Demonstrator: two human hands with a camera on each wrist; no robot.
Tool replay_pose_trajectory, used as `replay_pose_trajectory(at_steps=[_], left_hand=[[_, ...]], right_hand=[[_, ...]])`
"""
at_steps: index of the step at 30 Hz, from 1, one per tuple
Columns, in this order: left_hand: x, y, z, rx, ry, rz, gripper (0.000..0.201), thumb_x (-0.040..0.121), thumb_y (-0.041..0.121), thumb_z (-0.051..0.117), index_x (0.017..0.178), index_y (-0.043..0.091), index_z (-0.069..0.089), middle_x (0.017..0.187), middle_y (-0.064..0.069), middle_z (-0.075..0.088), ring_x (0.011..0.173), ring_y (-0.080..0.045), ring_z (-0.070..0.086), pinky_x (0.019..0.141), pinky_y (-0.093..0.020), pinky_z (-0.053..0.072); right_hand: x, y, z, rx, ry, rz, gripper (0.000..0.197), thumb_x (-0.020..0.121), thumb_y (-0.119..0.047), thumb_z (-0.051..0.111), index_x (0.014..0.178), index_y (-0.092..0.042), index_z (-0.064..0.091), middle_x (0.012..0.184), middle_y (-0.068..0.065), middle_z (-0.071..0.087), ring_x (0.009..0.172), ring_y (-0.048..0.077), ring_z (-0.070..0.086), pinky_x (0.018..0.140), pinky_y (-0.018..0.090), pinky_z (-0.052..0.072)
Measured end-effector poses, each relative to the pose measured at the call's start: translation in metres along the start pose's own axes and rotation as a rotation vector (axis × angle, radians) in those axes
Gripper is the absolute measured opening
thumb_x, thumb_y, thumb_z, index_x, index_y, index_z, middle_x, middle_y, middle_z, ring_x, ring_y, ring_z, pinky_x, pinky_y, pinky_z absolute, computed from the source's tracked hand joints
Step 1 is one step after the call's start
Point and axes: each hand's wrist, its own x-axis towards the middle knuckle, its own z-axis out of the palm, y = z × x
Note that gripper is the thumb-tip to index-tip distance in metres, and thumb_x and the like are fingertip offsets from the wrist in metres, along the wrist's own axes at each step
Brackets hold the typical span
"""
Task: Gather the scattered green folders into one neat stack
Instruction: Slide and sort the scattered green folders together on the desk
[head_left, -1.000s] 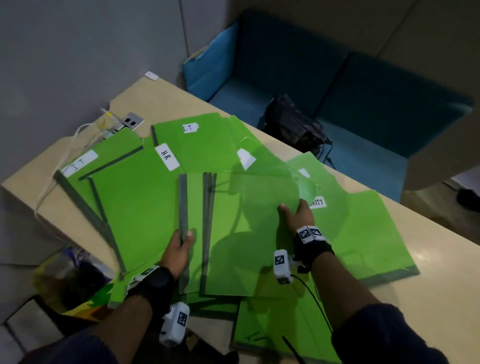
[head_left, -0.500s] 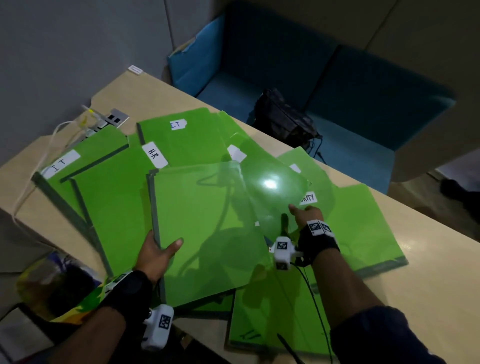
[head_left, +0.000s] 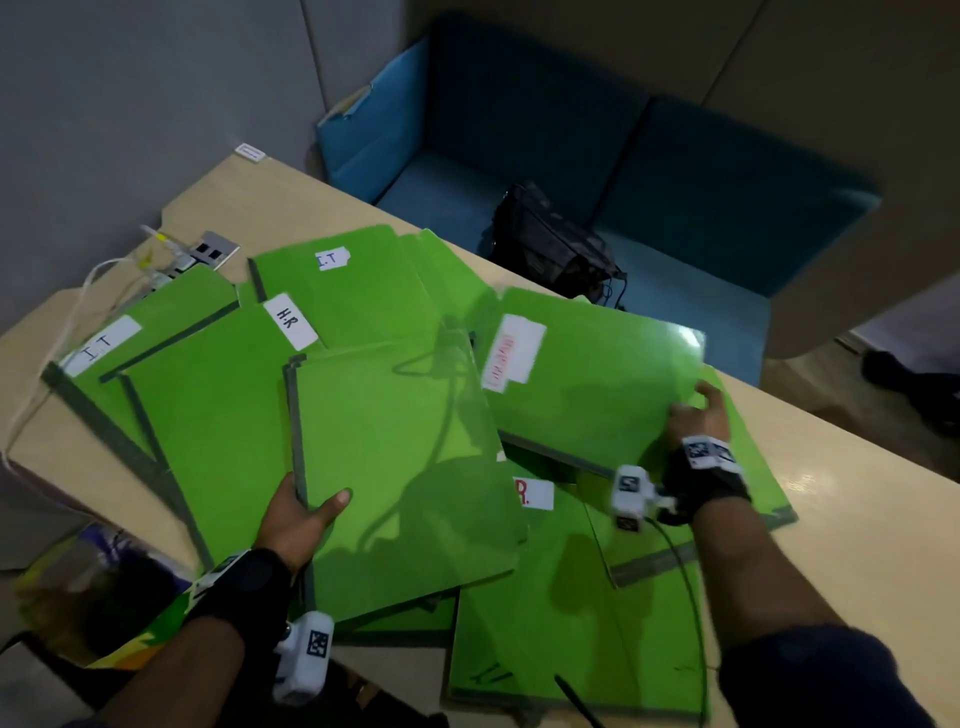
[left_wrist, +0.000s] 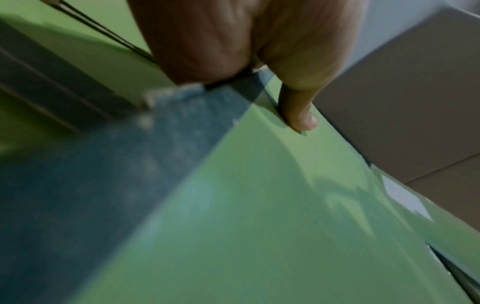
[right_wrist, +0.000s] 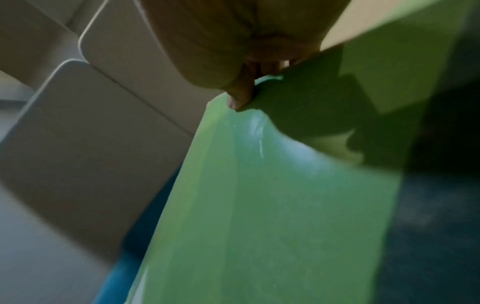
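Observation:
Several green folders lie fanned across the table (head_left: 857, 530). My left hand (head_left: 301, 514) grips the grey spine edge of the middle folder (head_left: 395, 467), thumb on its cover; the left wrist view shows that thumb (left_wrist: 298, 115) pressed on the green cover (left_wrist: 259, 226). My right hand (head_left: 696, 410) pinches the right corner of a folder with a red-lettered label (head_left: 597, 374) and holds it tilted up off the pile. In the right wrist view a finger (right_wrist: 240, 96) curls over that folder's edge (right_wrist: 272, 195). Folders marked I.T (head_left: 332, 291) and H.R (head_left: 208, 405) lie at the left.
A wall socket plate with white cables (head_left: 208, 249) sits at the table's far left corner. A black bag (head_left: 550, 244) rests on the blue sofa (head_left: 727, 208) beyond the table. Colourful bags (head_left: 78, 597) lie on the floor at the lower left.
My right hand moved right and lifted the red-labelled folder off the pile. My left hand slid the middle folder leftward and keeps hold of its spine.

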Motion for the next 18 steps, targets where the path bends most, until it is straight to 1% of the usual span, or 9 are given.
replay_pose_trajectory(at_steps=[3, 5, 6, 8, 10, 12, 14, 16, 18], left_hand=[[-0.003, 0.004, 0.001, 0.000, -0.007, 0.001, 0.048, 0.084, 0.022, 0.074, 0.124, 0.012, 0.051, 0.118, -0.006, 0.063, 0.109, -0.027, 0.059, 0.097, -0.040, 0.044], [-0.003, 0.005, 0.001, 0.019, -0.003, -0.005, 0.050, 0.083, 0.025, 0.075, 0.125, 0.013, 0.050, 0.119, -0.006, 0.063, 0.110, -0.028, 0.058, 0.098, -0.041, 0.045], [-0.002, 0.004, 0.000, 0.026, -0.001, -0.013, 0.051, 0.083, 0.025, 0.075, 0.126, 0.013, 0.049, 0.120, -0.006, 0.063, 0.110, -0.028, 0.058, 0.098, -0.042, 0.045], [-0.002, 0.004, 0.000, 0.036, 0.003, -0.023, 0.053, 0.083, 0.025, 0.075, 0.127, 0.013, 0.049, 0.121, -0.006, 0.062, 0.111, -0.028, 0.057, 0.098, -0.042, 0.045], [-0.004, 0.007, 0.001, 0.050, 0.009, -0.030, 0.055, 0.083, 0.026, 0.074, 0.129, 0.013, 0.048, 0.122, -0.005, 0.061, 0.112, -0.028, 0.056, 0.099, -0.044, 0.044], [-0.005, 0.009, 0.002, 0.058, 0.013, -0.036, 0.056, 0.083, 0.027, 0.074, 0.130, 0.013, 0.047, 0.122, -0.004, 0.059, 0.112, -0.027, 0.055, 0.100, -0.045, 0.044], [-0.008, 0.012, 0.003, 0.068, 0.018, -0.046, 0.055, 0.084, 0.025, 0.073, 0.130, 0.012, 0.047, 0.121, -0.004, 0.058, 0.110, -0.025, 0.053, 0.099, -0.044, 0.043], [-0.008, 0.014, 0.004, 0.076, 0.026, -0.048, 0.054, 0.084, 0.024, 0.073, 0.130, 0.010, 0.047, 0.121, -0.005, 0.059, 0.110, -0.026, 0.053, 0.099, -0.043, 0.042], [-0.009, 0.016, 0.004, 0.085, 0.031, -0.043, 0.055, 0.084, 0.024, 0.073, 0.130, 0.010, 0.047, 0.125, -0.008, 0.060, 0.112, -0.027, 0.054, 0.099, -0.043, 0.043]], right_hand=[[0.025, 0.034, -0.065, -0.065, 0.097, 0.047, 0.051, 0.094, 0.002, 0.051, 0.143, -0.013, 0.049, 0.117, 0.022, 0.065, 0.091, 0.026, 0.055, 0.081, 0.035, 0.042], [0.032, 0.055, -0.099, -0.114, 0.095, 0.095, 0.054, 0.093, 0.006, 0.051, 0.145, -0.010, 0.046, 0.115, 0.020, 0.064, 0.094, 0.031, 0.059, 0.088, 0.036, 0.047], [0.037, 0.065, -0.113, -0.159, 0.085, 0.113, 0.058, 0.092, 0.008, 0.053, 0.146, -0.011, 0.046, 0.122, 0.023, 0.063, 0.098, 0.035, 0.061, 0.093, 0.040, 0.049], [0.048, 0.077, -0.126, -0.274, 0.068, 0.151, 0.064, 0.089, 0.010, 0.058, 0.148, -0.013, 0.045, 0.136, 0.024, 0.057, 0.108, 0.040, 0.062, 0.098, 0.041, 0.048], [0.064, 0.081, -0.123, -0.388, 0.044, 0.136, 0.062, 0.090, 0.007, 0.059, 0.148, -0.011, 0.045, 0.141, 0.027, 0.053, 0.118, 0.045, 0.057, 0.103, 0.045, 0.046], [0.076, 0.074, -0.103, -0.525, 0.010, 0.023, 0.065, 0.088, -0.002, 0.069, 0.148, -0.004, 0.044, 0.141, 0.035, 0.048, 0.125, 0.051, 0.050, 0.106, 0.051, 0.042], [0.080, 0.054, -0.071, -0.668, -0.098, -0.202, 0.081, 0.079, -0.013, 0.083, 0.147, 0.000, 0.043, 0.143, 0.036, 0.045, 0.131, 0.050, 0.044, 0.109, 0.052, 0.037], [0.075, 0.028, -0.032, -0.870, -0.269, -0.432, 0.099, 0.072, -0.029, 0.088, 0.154, -0.011, 0.034, 0.157, 0.023, 0.034, 0.143, 0.041, 0.032, 0.117, 0.051, 0.028], [0.063, 0.001, 0.002, -1.024, -0.383, -0.523, 0.113, 0.070, -0.043, 0.086, 0.159, -0.027, 0.018, 0.166, 0.009, 0.015, 0.152, 0.033, 0.016, 0.119, 0.055, 0.014]])
